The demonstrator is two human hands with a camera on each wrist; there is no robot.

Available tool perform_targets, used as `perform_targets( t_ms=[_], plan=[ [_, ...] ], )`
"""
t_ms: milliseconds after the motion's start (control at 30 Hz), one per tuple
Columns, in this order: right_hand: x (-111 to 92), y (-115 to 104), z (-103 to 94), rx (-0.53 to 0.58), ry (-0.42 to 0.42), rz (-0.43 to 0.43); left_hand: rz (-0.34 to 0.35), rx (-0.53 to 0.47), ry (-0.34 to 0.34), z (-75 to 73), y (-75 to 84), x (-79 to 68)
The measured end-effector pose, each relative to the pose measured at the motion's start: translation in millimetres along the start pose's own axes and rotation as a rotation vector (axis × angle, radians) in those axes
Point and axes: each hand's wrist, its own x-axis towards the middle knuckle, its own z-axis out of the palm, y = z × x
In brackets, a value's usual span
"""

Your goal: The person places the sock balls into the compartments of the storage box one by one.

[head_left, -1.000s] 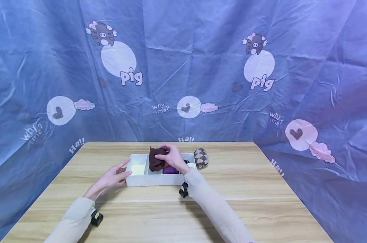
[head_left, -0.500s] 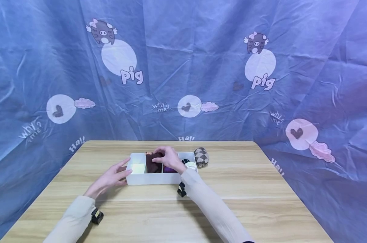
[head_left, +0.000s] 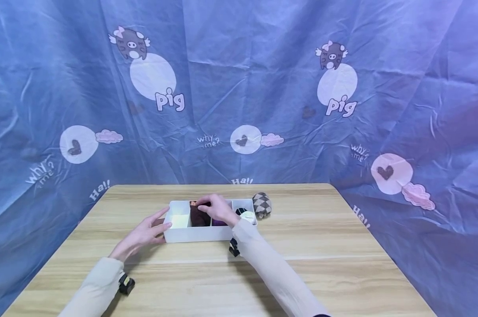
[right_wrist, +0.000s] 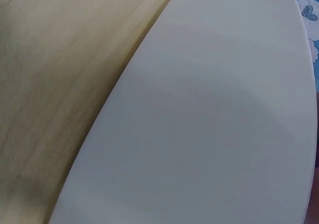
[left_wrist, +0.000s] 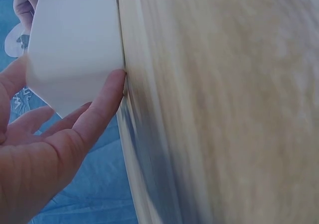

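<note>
A white compartment box (head_left: 199, 235) sits toward the back of the wooden table. My left hand (head_left: 145, 230) rests against its left end, fingers spread and fairly straight; in the left wrist view, fingertips (left_wrist: 117, 77) touch the box near its corner. My right hand (head_left: 218, 208) is over the middle compartments. Its thumb and fingers pinch the top of a folded dark brown sock (head_left: 199, 218), which lies in the second compartment from the left. Purple fabric (head_left: 220, 223) shows in the neighbouring compartment, partly under the hand. The right wrist view shows mainly the box's white wall (right_wrist: 199, 114).
Black-and-white fabric (head_left: 247, 215) fills the box's rightmost compartment. A rolled grey checkered sock (head_left: 262, 205) lies on the table (head_left: 207, 281) just beyond the box's right end. A blue printed curtain (head_left: 207, 97) hangs behind the table.
My right hand has lowered the brown sock into the second compartment, and its fingers have shifted toward the sock's upper edge. The left hand has stayed at the box's end.
</note>
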Motion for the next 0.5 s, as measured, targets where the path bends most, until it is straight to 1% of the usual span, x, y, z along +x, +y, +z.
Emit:
perform_targets(
  t_ms=[100,200,267,333,400,500],
  plan=[
    [1.2,1.6,0.7,-0.084,-0.031,-0.046,-0.002,0.003,0.007,-0.2,-0.4,0.5],
    [1.1,3.2,1.1,-0.103,-0.051,-0.069,0.000,0.005,0.008,0.2,-1.1,0.9],
    [1.1,4.2,1.1,-0.059,-0.054,-0.054,-0.005,0.001,0.011,0.4,-1.1,1.1],
    [1.7,5.7,1.0,0.026,-0.041,-0.026,-0.007,0.000,0.008,0.4,-0.8,1.1],
    [2.1,6.8,-0.2,0.119,-0.016,0.012,-0.004,0.005,0.001,-0.2,-0.4,0.8],
    [2.1,9.4,-3.0,0.239,0.033,0.047,-0.012,0.006,0.002,-0.7,0.2,-0.4]
  ],
)
